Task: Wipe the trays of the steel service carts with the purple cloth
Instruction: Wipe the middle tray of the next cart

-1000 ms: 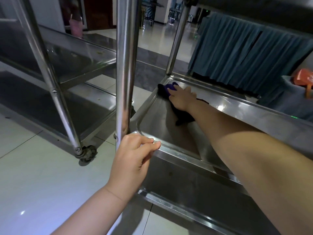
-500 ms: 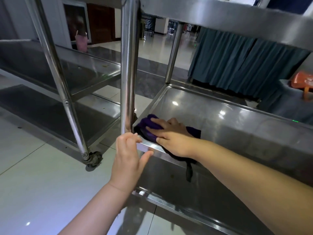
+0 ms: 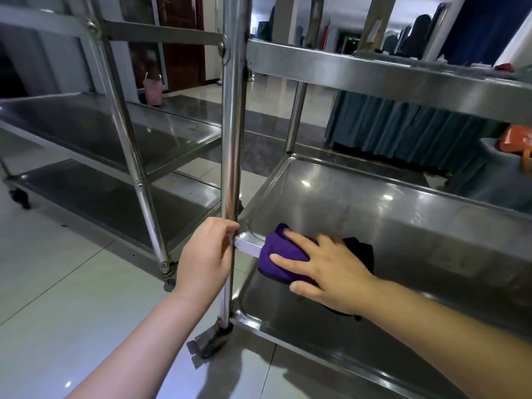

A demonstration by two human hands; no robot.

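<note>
Head view: the right hand (image 3: 328, 272) lies flat, fingers straight and spread, pressing the purple cloth (image 3: 283, 259) onto the middle tray (image 3: 403, 226) of the near steel cart. The cloth is bunched at the tray's near-left corner, overlapping the near rim; its long axis runs along that rim, and a dark tail trails right past the knuckles. The left hand (image 3: 205, 257) curls around the corner post (image 3: 233, 139) just left of the cloth. The tray's right and far portions are bare steel. The upper tray (image 3: 374, 73) overhangs above; the bottom tray (image 3: 302, 326) lies below. A second cart (image 3: 115, 139) stands left, across a gap of tiled floor (image 3: 57, 312).
</note>
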